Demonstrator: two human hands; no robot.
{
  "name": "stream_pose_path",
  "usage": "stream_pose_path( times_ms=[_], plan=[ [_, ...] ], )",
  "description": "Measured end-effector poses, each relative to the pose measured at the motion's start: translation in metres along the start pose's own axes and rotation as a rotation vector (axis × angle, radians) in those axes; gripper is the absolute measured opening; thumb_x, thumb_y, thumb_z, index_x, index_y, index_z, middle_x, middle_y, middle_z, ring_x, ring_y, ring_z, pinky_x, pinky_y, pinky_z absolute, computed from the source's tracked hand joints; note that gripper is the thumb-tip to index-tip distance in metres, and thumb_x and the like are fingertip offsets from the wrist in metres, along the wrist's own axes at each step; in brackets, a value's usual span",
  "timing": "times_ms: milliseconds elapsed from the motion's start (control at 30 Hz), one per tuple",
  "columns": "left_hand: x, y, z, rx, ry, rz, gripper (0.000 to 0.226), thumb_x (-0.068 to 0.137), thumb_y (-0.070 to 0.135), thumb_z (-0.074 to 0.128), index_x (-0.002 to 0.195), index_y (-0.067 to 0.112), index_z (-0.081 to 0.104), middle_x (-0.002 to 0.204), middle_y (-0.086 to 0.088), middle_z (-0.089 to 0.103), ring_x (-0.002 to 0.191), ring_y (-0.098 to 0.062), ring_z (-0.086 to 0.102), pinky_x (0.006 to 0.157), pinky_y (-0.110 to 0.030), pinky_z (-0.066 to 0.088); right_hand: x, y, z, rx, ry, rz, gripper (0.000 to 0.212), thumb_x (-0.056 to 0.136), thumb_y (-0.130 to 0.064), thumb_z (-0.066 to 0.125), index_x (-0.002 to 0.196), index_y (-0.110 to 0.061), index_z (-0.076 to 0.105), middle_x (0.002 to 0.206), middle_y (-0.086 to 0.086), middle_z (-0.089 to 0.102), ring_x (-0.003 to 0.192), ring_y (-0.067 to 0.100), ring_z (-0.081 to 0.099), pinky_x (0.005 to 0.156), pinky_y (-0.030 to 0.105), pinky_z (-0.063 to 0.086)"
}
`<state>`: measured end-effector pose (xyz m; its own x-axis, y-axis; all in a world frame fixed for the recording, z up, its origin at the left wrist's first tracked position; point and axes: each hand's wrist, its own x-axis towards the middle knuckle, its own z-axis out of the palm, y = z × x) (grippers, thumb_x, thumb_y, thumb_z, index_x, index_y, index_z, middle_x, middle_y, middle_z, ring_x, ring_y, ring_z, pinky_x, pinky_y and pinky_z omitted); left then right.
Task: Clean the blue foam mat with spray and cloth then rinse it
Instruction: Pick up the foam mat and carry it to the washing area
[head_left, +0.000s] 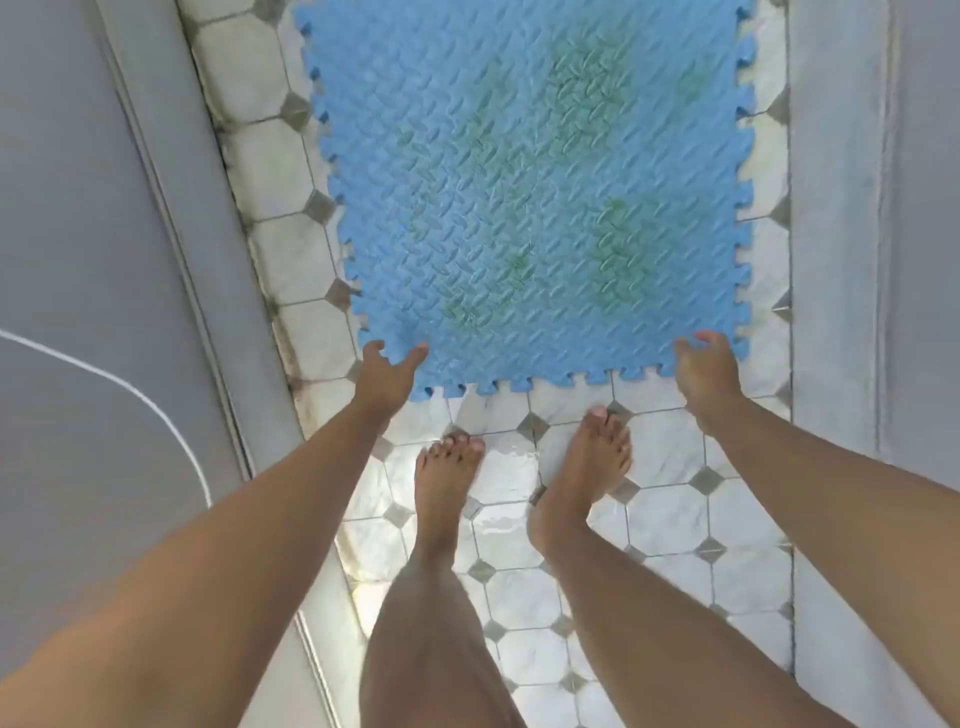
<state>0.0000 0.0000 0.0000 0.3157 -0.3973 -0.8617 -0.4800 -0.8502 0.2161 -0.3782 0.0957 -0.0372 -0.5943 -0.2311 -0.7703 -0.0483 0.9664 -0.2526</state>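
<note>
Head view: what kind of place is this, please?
Probably a bathroom or a similar wash area: wet, glossy floor tiles, bare feet on them, and walls close on both sides.

Hands (388, 371) at blue mat (535, 182) corners

Home bathroom — wet octagonal floor tiles (670, 525).
</note>
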Motion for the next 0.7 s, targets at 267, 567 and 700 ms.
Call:
stream_pose_path(
  times_ms=[267, 567, 700],
  plan=[
    [0.061, -0.013, 0.004, 0.137, 0.066, -0.074, 0.11, 0.078, 0.046, 0.086, 0.158, 0.002, 0.025, 0.159, -0.015, 0.04, 0.142, -0.033, 0.045, 0.105, -0.036, 0.045, 0.059, -0.002, 0.001, -0.099, 0.28, 0.053, 0.069, 0.084, -0.039, 0.074, 0.139, -0.008, 0.046, 0.14, 0.019, 0.053, 0.132, 0.039, 0.045, 0.11, 0.042, 0.038],
    [0.065, -0.023, 0.02, 0.058, 0.224, -0.178, 0.112, 0.07, 0.048, 0.089, 0.153, 0.006, 0.026, 0.152, -0.017, 0.04, 0.137, -0.037, 0.045, 0.108, -0.05, 0.047, 0.058, 0.002, 0.007, 0.029, 0.361, 0.326, 0.108, 0.069, -0.06, 0.081, 0.151, -0.016, 0.026, 0.15, 0.009, 0.042, 0.137, 0.034, 0.038, 0.113, 0.049, 0.037],
    [0.053, -0.03, 0.035, -0.338, 0.174, -0.393, 0.12, 0.065, 0.051, 0.09, 0.156, 0.008, 0.025, 0.149, -0.008, 0.043, 0.112, -0.027, 0.054, 0.092, -0.04, 0.05, 0.028, 0.0, 0.023, 0.482, 0.187, 0.547, 0.1, 0.074, -0.048, 0.084, 0.151, -0.017, 0.027, 0.151, 0.002, 0.041, 0.131, 0.027, 0.048, 0.1, 0.042, 0.05]
  ],
)
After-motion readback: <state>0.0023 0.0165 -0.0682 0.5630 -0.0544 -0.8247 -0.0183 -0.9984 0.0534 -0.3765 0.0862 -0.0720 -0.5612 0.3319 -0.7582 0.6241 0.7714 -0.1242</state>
